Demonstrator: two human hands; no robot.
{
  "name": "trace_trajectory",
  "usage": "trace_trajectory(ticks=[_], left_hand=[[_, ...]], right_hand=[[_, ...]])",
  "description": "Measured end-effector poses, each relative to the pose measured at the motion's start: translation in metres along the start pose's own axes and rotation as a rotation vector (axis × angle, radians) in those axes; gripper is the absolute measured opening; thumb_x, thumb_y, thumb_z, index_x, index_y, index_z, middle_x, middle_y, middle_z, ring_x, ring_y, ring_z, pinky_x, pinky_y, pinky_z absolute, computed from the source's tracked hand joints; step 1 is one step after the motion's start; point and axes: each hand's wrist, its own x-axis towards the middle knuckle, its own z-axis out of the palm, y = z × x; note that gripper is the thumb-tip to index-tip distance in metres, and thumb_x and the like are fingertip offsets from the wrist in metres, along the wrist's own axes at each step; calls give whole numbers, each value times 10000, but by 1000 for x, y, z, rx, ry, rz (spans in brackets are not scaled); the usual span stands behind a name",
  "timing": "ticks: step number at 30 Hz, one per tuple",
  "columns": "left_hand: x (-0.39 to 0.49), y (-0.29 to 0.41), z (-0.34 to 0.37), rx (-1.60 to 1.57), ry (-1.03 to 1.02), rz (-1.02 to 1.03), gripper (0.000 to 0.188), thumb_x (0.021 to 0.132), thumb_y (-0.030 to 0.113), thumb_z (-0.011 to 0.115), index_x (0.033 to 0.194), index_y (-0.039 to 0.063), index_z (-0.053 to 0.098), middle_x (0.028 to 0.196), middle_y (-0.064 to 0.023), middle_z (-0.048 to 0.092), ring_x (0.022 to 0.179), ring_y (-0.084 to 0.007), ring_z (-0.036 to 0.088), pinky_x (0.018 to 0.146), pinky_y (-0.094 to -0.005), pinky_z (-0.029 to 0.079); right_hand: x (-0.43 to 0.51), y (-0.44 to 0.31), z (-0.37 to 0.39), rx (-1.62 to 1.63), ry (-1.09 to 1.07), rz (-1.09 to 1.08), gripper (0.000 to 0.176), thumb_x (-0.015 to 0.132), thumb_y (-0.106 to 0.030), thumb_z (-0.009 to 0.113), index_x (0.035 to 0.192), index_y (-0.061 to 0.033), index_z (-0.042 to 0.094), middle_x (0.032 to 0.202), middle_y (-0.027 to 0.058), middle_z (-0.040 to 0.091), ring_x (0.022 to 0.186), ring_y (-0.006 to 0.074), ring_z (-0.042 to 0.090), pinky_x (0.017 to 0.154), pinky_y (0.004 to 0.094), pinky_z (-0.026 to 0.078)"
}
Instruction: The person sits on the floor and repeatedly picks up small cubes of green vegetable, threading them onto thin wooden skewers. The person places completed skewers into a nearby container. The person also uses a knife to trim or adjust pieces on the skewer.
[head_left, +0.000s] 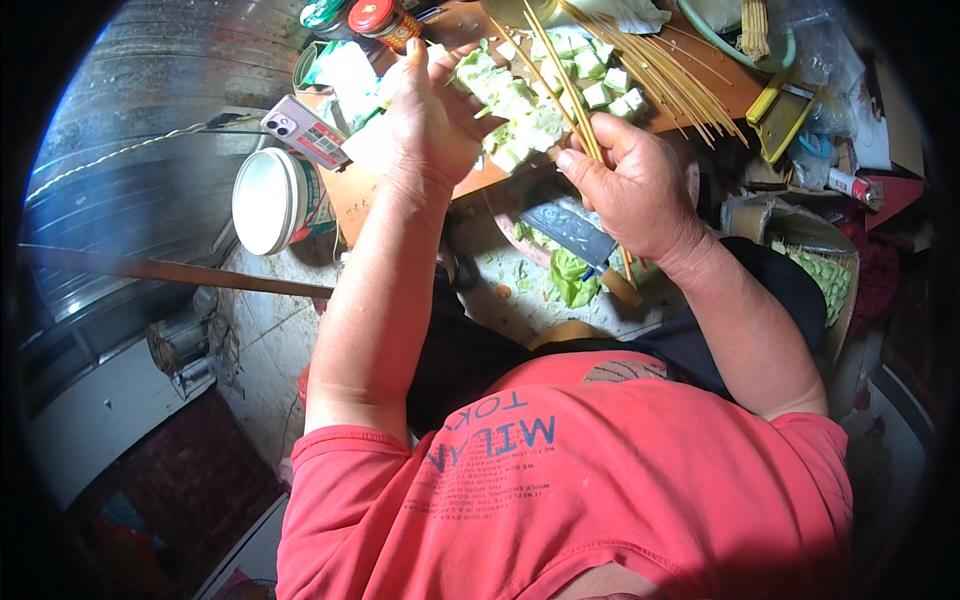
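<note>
My right hand (630, 184) grips several thin wooden skewers (564, 82) that point up and away over the board. My left hand (442, 112) is raised, palm turned inward and fingers apart, beside the leafy cabbage pieces (491, 79); whether its fingertips touch them I cannot tell. Cut pale green chunks (598, 94) lie heaped on the brown wooden tabletop (480, 176). More loose skewers (667, 79) fan out along the table's right side. Below my right hand, a cleaver (574, 225) with a wooden handle rests across a pinkish basin (504, 217) near a green leaf (572, 281).
A phone (304, 131) and a white bucket (262, 201) are at the left. Red-lidded (373, 16) and green-lidded (322, 13) jars stand at the back. At the right are a green-rimmed bowl (784, 56), a yellow-framed tool (780, 120) and a box (847, 289) of green pieces on skewers.
</note>
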Motion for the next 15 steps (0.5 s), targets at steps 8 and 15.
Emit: trace_trajectory(ticks=[8, 15], left_hand=[[-18, -27, 43, -251, 115, 44, 521, 933, 561, 509, 1128, 77, 515, 952, -145, 622, 831, -301, 617, 764, -455, 506], [-15, -26, 39, -138, 231, 64, 453, 909, 499, 552, 1006, 58, 580, 793, -75, 614, 687, -225, 576, 652, -354, 495]], right_hand=[[-5, 1, 6, -3, -43, 52, 185, 854, -198, 659, 828, -27, 595, 646, 138, 609, 606, 303, 625, 582, 392, 482], [-6, -3, 11, -83, -38, -18, 190, 858, -212, 653, 855, -27, 609, 650, 147, 621, 637, 328, 645, 595, 409, 501]])
